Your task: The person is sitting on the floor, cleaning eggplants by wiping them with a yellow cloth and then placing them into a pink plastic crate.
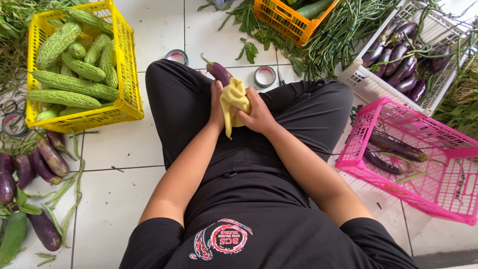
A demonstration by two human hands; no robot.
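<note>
Centrally, just above the middle of the frame, both hands meet over the person's crossed legs. The left hand point(216, 102) is closed around the lower part of a purple eggplant point(219, 71), and the right hand point(256, 115) is closed on a yellow cloth point(234, 99) bunched against that eggplant. The eggplant's long axis runs diagonally: its green stem points toward the upper left of the frame, while its other end is hidden under the cloth and fingers. Only its upper end shows, sticking out above the hands.

A yellow crate point(127, 74) of bitter gourds sits at upper left, a pink crate point(358, 149) with 2 or so long eggplants at right, and a white crate point(358, 79) of eggplants at upper right. 2 tape rolls point(264, 76) lie on the tiled floor point(114, 209) just beyond the knees.
</note>
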